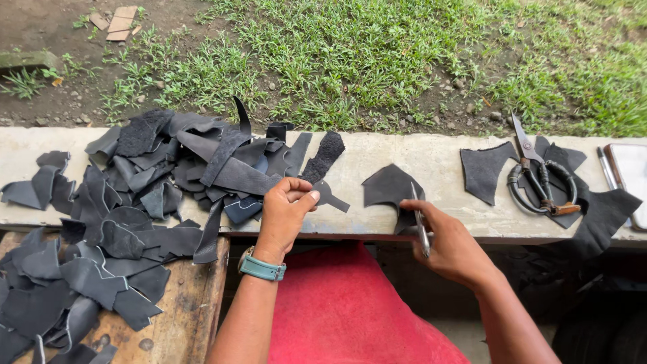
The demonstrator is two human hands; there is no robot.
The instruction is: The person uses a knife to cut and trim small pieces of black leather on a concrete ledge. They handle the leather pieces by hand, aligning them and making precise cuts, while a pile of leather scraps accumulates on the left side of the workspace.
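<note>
At far left, a wooden worktop (192, 303) carries a loose spread of black leather offcuts (87, 269). Above it, a larger heap of black leather scraps (175, 162) lies on the concrete ledge (431, 152) that runs across the view.

The left hand (283, 212), a teal watch band (261, 268) on its wrist, is closed in a pinch: thumb and fingers grip a small dark leather cut-out (329, 195) with a rounded head and a narrow tail. The piece is held just above the ledge's near edge, beside the scrap heap.

A red cloth (344, 303) lies below, between the two forearms.

The right hand (448, 243) is closed around a slim silver pen (421, 226), tip pointing up and away. The tip meets a black leather piece (389, 187) with a peaked top, lying flat on the ledge just right of the cut-out.

Further right, well apart from both hands, a pair of scissors (539, 178) rests on more black leather pieces (485, 172). A second pen (605, 168) and a light-coloured flat object (633, 178) lie at the far right edge. Grass (404, 54) and bare soil lie beyond the ledge.
</note>
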